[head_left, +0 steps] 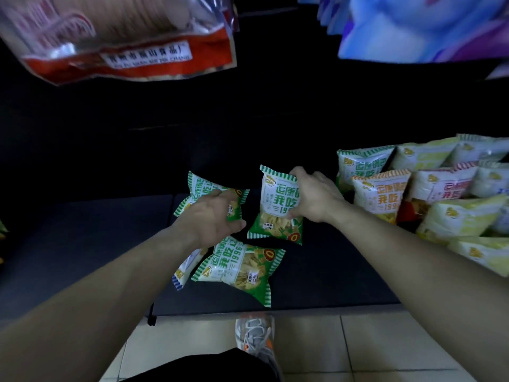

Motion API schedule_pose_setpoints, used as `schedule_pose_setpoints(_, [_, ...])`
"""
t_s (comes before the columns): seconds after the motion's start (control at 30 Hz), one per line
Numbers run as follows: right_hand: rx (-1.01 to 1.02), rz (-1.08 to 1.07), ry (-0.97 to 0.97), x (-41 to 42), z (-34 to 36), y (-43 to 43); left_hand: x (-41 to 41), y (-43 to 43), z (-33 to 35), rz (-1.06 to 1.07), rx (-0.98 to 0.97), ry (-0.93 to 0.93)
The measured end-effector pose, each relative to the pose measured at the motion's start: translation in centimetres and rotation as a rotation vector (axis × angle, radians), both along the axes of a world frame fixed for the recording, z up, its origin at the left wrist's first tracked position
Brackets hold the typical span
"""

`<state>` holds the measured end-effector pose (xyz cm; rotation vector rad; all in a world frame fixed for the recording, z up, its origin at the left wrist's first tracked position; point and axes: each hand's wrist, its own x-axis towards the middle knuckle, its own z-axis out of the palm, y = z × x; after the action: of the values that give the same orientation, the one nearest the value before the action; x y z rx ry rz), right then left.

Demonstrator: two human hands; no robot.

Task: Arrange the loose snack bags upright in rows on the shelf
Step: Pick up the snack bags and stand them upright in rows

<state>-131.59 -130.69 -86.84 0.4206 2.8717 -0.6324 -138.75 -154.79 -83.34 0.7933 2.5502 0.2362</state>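
Note:
On the dark shelf (82,238) lie loose green-and-white snack bags. My right hand (316,198) grips one green bag (276,208) by its right edge and holds it upright. My left hand (212,219) rests on a tilted green bag (205,193), fingers closed over it. Another green bag (242,268) lies flat near the shelf's front edge, with a blue-striped bag (187,267) partly under it. At the right, green and orange bags (382,194) stand upright in rows.
A red-and-clear bag (124,45) hangs from the shelf above at top left, and a blue-purple bag (424,28) at top right. The shelf's left half is dark and bare. Below are a tiled floor (385,348) and my grey shoe (256,337).

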Motion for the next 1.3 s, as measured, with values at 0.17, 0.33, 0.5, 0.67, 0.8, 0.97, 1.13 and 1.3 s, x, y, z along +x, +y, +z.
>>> schedule_pose_setpoints(0.17, [0.171,0.090,0.033,6.6,7.2,1.6,2.9,3.3,4.2,0.010,0.243,0.040])
schedule_pose_setpoints(0.33, [0.242,0.095,-0.009,14.2,12.8,3.0,8.2,8.1,8.4,-0.145,0.402,-0.011])
schedule_pose_setpoints(0.5, [0.273,0.065,-0.001,19.7,14.1,4.3,13.5,12.4,10.2,-0.261,0.332,-0.021])
schedule_pose_setpoints(0.67, [0.273,0.069,0.018,22.5,13.5,6.3,16.3,15.6,9.2,-0.273,0.205,0.045])
schedule_pose_setpoints(0.8, [0.303,0.053,0.027,24.1,12.6,9.5,18.0,18.3,7.5,-0.191,0.284,0.032])
schedule_pose_setpoints(0.97, [0.179,-0.186,-0.018,26.2,11.6,15.5,18.5,21.1,2.5,-0.027,0.258,0.006])
schedule_pose_setpoints(1.13, [0.093,-0.275,-0.102,27.3,9.7,19.0,18.0,23.0,-2.3,0.090,0.257,0.028])
schedule_pose_setpoints(1.3, [0.110,-0.248,-0.161,27.4,8.7,19.7,16.8,24.7,-5.1,0.163,0.298,-0.014])
